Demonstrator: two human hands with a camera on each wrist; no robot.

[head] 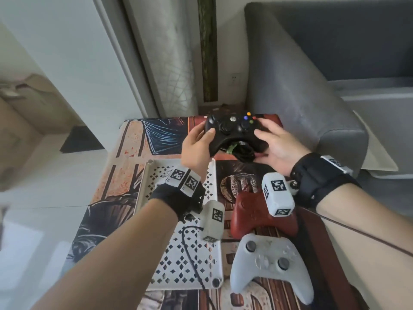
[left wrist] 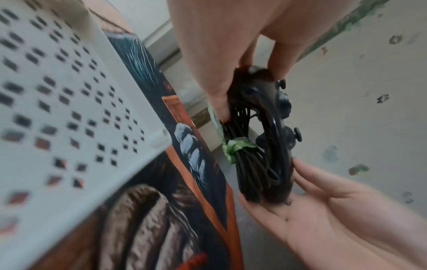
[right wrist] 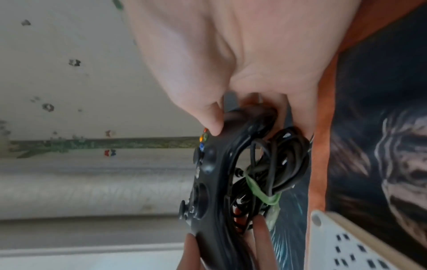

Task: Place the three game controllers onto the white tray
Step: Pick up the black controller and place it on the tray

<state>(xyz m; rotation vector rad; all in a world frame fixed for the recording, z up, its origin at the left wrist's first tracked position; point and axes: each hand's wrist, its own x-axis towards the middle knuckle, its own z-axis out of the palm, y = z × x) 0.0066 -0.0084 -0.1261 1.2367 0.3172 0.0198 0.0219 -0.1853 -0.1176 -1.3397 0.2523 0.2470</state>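
Head view: the black controller (head: 233, 133) is held in the air beyond the far edge of the white tray (head: 143, 186), gripped at both ends.
Left hand (head: 197, 146): thumb curled over the controller's left grip, fingers wrapped beneath.
Right hand (head: 276, 144): thumb on the face by the coloured buttons, fingers curled under the right grip and the cord.
Cord bundle (head: 242, 152): black cable coiled in loops under the controller, tied with a green band (right wrist: 263, 193).
White tray contents: no controller in it; a thin black wire (head: 190, 249) from the left wrist strap hangs over it.
Red controller (head: 257, 217): on the mat just right of the tray, partly covered by the right wrist's marker block.
White controller (head: 270, 265): on the mat nearer the person, beside the tray's near right corner.
Hard to make out: the left wrist view is motion-blurred over the tray; the tray's middle is hidden by the left forearm.
Materials: tray is pale plastic pierced with diamond holes; mat (head: 134, 139) is a printed illustration; grey upholstered sofa (head: 312, 86) at right.
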